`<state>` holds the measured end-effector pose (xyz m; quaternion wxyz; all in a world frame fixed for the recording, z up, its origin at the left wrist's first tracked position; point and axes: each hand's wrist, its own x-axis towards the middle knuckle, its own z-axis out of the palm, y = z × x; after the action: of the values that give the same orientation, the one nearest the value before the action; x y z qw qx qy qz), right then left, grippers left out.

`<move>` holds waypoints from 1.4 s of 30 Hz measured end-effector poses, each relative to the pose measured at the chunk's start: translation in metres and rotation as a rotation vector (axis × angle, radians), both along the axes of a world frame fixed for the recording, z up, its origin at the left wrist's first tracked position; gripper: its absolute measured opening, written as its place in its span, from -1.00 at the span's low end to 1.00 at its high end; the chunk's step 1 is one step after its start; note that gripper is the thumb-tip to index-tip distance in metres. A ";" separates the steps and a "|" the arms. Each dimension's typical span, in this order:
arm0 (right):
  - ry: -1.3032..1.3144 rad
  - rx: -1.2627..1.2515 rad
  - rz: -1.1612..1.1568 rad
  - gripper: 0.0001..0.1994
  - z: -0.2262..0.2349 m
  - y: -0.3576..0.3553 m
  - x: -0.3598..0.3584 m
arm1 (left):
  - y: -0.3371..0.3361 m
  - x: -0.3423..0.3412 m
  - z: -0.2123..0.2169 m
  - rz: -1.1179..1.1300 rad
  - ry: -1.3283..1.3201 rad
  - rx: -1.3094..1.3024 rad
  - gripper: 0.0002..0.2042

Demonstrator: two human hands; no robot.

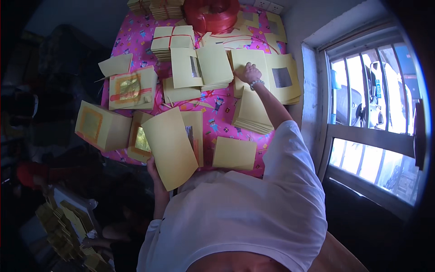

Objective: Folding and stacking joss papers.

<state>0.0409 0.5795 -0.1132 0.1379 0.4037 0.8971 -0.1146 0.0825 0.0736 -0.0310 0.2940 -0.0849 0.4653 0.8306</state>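
My left hand [155, 172], near the table's front edge, grips the lower left edge of a tilted pale yellow card sheet [172, 149]; most of its fingers are hidden behind the sheet. At the far right, my right arm reaches out, a beaded bracelet on its wrist. My right hand [250, 72] rests with curled fingers at the left part of a plain yellow card [253, 55]. Beside that card lies a windowed yellow card [290, 84] with a dark rectangle. Left of my right hand, an open yellow folder [215, 65] sits on a stack.
Tied bundles of yellow card [172, 37] and a red roll of plastic ribbon [210, 16] stand at the back of the pink patterned table [213, 119]. Folders with orange frames [131, 88] lie left. A barred window [371, 95] is right. Another person works beside card stacks [61, 231] at lower left.
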 end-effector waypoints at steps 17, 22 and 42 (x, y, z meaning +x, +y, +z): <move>-0.001 0.008 0.071 -0.06 -0.013 0.013 0.002 | -0.015 -0.011 -0.041 0.008 -0.153 -0.002 -0.64; 0.082 -0.084 0.093 -0.25 -0.012 0.020 0.010 | 0.000 -0.008 -0.018 0.050 -0.199 -0.063 -0.60; 0.403 -0.345 -0.044 -0.65 -0.037 0.033 0.028 | -0.012 -0.002 -0.033 0.055 -0.200 -0.027 -0.60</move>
<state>0.0689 0.6124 -0.1503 0.0207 0.3629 0.8646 -0.3469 0.0804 0.0620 -0.0638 0.3149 -0.1840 0.4422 0.8194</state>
